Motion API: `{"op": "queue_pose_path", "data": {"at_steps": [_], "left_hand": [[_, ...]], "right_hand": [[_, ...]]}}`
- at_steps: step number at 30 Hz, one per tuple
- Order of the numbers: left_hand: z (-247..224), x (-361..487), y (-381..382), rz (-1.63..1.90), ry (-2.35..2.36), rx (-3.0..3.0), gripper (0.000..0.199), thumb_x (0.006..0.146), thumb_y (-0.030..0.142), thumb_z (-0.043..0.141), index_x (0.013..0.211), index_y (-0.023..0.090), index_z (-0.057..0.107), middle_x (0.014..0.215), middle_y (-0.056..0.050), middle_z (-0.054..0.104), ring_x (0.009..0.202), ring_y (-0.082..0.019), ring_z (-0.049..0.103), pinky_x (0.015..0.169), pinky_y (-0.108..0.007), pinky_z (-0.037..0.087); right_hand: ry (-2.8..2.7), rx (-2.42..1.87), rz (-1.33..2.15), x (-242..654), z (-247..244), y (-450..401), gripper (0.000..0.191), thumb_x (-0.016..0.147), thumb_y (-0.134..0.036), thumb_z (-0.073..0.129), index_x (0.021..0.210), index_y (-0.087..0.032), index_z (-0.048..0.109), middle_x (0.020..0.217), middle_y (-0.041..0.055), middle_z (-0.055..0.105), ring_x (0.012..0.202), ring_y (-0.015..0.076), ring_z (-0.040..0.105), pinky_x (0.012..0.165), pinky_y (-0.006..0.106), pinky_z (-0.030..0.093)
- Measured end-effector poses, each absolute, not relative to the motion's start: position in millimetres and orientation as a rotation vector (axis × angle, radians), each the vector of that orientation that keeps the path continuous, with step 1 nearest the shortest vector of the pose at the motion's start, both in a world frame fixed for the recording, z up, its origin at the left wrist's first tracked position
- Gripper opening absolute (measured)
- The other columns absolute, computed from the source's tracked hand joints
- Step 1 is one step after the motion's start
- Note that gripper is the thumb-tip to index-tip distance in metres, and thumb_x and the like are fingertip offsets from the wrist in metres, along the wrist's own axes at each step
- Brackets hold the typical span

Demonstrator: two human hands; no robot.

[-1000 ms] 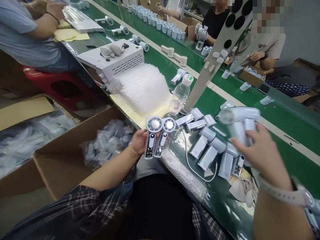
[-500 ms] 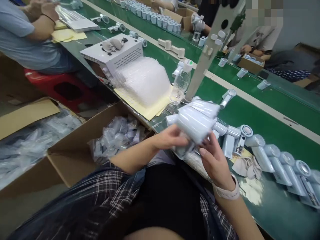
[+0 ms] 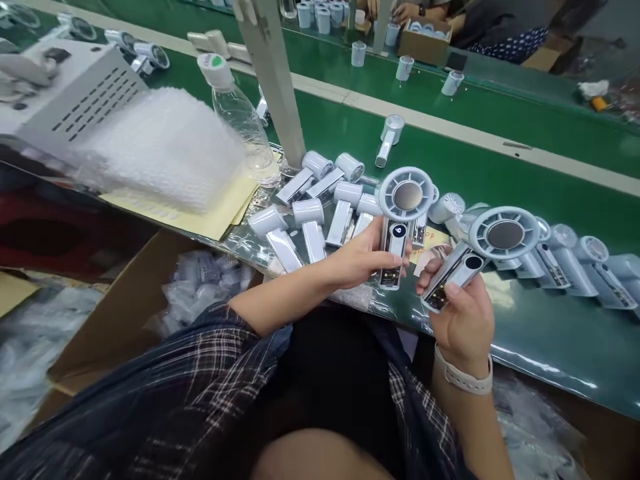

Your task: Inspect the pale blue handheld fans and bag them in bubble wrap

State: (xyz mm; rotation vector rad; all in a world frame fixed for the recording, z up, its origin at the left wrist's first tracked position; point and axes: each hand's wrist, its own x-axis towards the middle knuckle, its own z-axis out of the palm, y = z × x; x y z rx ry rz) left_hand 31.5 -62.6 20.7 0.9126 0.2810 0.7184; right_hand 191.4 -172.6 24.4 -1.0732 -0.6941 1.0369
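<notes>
My left hand (image 3: pixel 370 257) is wrapped round the handle of a pale blue handheld fan (image 3: pixel 399 250), its round grille facing me and a small display lit on the handle. A second handheld fan (image 3: pixel 453 275) is gripped by my right hand (image 3: pixel 465 313), tilted to the right, with a dark round display and a see-through lower handle. Both are held up above the near edge of the green bench. To the left of my hands lie several more fans (image 3: pixel 311 223) on the bench. A row of fans (image 3: pixel 570 253) stretches away to the right behind the right-hand one.
A stack of clear plastic bags (image 3: pixel 170 147) lies on yellow paper (image 3: pixel 220 223) beside a clear bottle (image 3: pixel 240 120). A metal post (image 3: pixel 280 80) rises from the bench. An open carton (image 3: pixel 115 307) with bagged items stands below left. Co-workers sit across the green belt (image 3: pixel 450 147).
The view has swung right. The blurred cluster of fans between my hands is gone from them; each hand now holds one fan apart, and more fans lie on the bench to the left.
</notes>
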Motion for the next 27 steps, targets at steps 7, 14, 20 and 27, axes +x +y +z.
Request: {"op": "queue_pose_path", "data": {"at_steps": [7,14,20,27], "left_hand": [[23.4,1.7,-57.6,0.706,0.339,1.095,0.063,0.080,0.037,0.095,0.116,0.023,0.045,0.102,0.000,0.064,0.080,-0.017,0.072,0.077,-0.036,0.058],[22.5,-27.5,-55.3,0.695,0.350,1.074,0.062,0.083,0.037,0.095,0.119,0.023,0.046,0.108,-0.001,0.063,0.086,-0.015,0.070,0.079,-0.031,0.058],[19.6,-34.9,-54.8,0.720,0.305,0.998,0.064,0.083,0.042,0.094,0.122,0.023,0.047,0.106,0.000,0.063,0.085,-0.014,0.069,0.077,-0.031,0.058],[12.5,-27.8,-54.9,0.780,0.303,1.040,0.057,0.092,0.055,0.083,0.119,0.023,0.046,0.093,0.002,0.063,0.072,-0.013,0.065,0.070,-0.030,0.056]], "right_hand": [[-0.720,-1.083,1.111,188.4,6.4,-159.5,0.029,0.084,-0.030,0.083,0.109,-0.026,0.069,0.096,0.0013,0.069,0.075,0.0179,0.064,0.068,0.032,0.057],[-0.826,-1.096,1.179,169.7,7.4,-141.3,0.038,0.085,-0.040,0.085,0.117,-0.029,0.068,0.100,0.0024,0.072,0.079,0.0205,0.065,0.071,0.036,0.060],[-0.764,-1.067,1.243,164.5,12.6,-143.5,0.041,0.084,-0.039,0.085,0.121,-0.027,0.071,0.098,0.0023,0.072,0.076,0.0180,0.066,0.064,0.031,0.058],[-0.786,-1.133,1.229,161.1,11.5,-147.6,0.039,0.084,-0.039,0.085,0.118,-0.026,0.071,0.096,0.0024,0.071,0.072,0.0181,0.065,0.061,0.031,0.056]]}}
